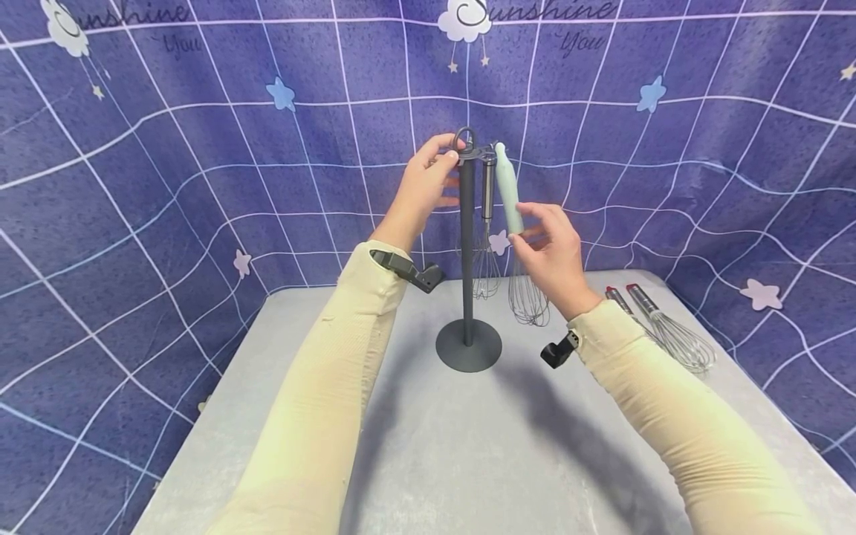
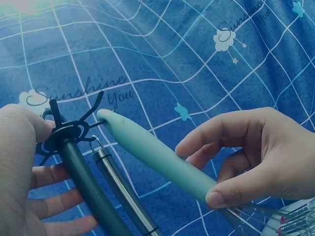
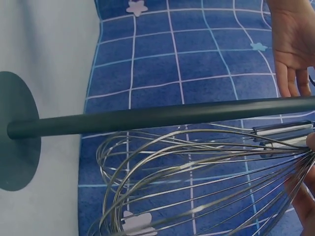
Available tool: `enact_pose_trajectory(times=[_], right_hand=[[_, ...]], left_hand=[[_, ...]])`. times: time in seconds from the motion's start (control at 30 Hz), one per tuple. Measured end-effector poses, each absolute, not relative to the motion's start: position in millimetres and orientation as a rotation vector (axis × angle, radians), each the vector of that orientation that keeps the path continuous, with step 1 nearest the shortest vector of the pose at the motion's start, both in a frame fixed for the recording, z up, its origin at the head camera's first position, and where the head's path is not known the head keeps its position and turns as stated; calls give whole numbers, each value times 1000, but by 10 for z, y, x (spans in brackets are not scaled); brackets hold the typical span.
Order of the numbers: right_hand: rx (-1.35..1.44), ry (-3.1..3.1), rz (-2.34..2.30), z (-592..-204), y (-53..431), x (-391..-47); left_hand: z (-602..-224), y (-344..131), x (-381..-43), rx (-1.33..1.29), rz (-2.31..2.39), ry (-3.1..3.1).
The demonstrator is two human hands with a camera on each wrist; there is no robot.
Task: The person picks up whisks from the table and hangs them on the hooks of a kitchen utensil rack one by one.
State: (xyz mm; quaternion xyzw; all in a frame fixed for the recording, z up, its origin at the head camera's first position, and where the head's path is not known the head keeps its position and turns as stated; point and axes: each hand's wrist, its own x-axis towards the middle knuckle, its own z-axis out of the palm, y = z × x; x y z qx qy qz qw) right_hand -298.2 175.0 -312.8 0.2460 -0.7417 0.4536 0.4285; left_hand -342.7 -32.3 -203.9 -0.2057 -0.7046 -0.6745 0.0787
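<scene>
A dark grey utensil stand (image 1: 467, 253) rises from a round base, with a ring of hooks at its top. My left hand (image 1: 426, 178) grips it there, thumb at the hook ring and the other fingers along the pole. Between thumb and fingers, my right hand (image 1: 553, 245) pinches the lower end of a whisk's mint-green handle (image 2: 152, 152). The handle tilts, and its tip meets one hook; whether the hook passes through it cannot be told. Beside it, a steel-handled whisk (image 1: 488, 189) hangs by its loop. In the right wrist view, the wire loops (image 3: 197, 209) spread below the hand.
Two more whisks lie at the table's right: a larger one (image 1: 678, 342) and a partly hidden one (image 1: 618, 299) behind the right sleeve. The pale grey table (image 1: 428, 453) meets a blue gridded cloth (image 1: 321, 208) at the back and sides.
</scene>
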Motion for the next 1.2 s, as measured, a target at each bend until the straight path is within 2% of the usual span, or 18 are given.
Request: enact_pose_trajectory(times=[1.2], right_hand=[[564, -1862, 1256, -3205, 1493, -3095]], left_hand=[[-2051, -333, -3425, -639, -2025, -2088]])
